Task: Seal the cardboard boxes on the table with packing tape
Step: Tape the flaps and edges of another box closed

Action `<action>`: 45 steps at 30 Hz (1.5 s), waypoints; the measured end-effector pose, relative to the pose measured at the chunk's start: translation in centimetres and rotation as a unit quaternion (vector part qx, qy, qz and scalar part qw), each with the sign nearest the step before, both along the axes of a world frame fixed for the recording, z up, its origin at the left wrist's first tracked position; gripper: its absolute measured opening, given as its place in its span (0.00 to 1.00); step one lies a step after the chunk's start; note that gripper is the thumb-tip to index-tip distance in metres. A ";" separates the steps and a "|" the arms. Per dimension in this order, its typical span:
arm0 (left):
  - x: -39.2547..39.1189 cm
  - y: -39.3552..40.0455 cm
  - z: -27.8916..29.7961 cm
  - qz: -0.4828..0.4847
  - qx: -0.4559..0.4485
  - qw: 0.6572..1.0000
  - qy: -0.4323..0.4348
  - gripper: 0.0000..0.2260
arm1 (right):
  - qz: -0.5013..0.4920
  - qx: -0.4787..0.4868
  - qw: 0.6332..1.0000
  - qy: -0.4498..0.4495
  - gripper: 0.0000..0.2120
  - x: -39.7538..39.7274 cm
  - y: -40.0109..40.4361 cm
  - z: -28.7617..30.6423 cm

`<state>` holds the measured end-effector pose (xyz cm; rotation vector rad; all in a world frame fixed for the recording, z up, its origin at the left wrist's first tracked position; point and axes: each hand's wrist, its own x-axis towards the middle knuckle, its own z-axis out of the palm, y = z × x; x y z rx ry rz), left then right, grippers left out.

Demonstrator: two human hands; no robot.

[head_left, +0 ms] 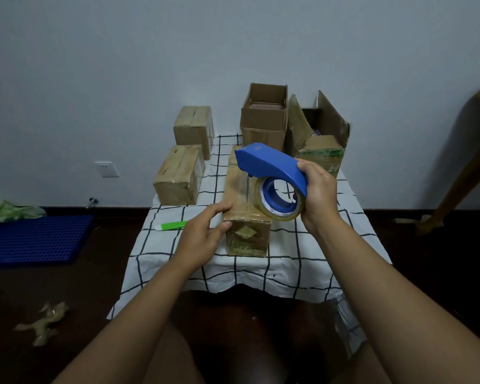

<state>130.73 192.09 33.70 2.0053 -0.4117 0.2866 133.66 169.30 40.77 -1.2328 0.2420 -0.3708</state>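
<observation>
Matt cardboard box [237, 189], glossy blue plastic dispenser [272, 164], checked cloth [302, 253]

Long taped cardboard box [240, 206] lying mid-table, blue tape dispenser [272, 169] with clear roll above it
</observation>
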 end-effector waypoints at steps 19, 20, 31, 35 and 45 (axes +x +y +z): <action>-0.2 -0.8 -1.9 0.110 0.018 0.993 -0.027 0.07 | 0.004 -0.017 1.000 -0.002 0.09 -0.3 0.0 0.3; -0.2 -1.0 -2.0 0.124 0.041 0.990 -0.057 0.07 | 0.003 -0.017 1.000 -0.004 0.08 -0.3 0.0 0.2; -1.4 -1.0 0.2 0.124 0.176 0.976 -0.017 0.12 | -0.007 -0.015 1.000 -0.014 0.07 -0.3 -0.1 0.7; -1.6 -1.5 2.4 0.158 0.219 0.962 0.044 0.27 | -0.059 0.042 0.996 -0.043 0.08 -0.5 -1.7 1.9; 4.9 -9.7 6.9 0.140 0.387 0.882 0.230 0.50 | -0.112 0.034 0.992 -0.044 0.07 -1.8 -5.4 2.3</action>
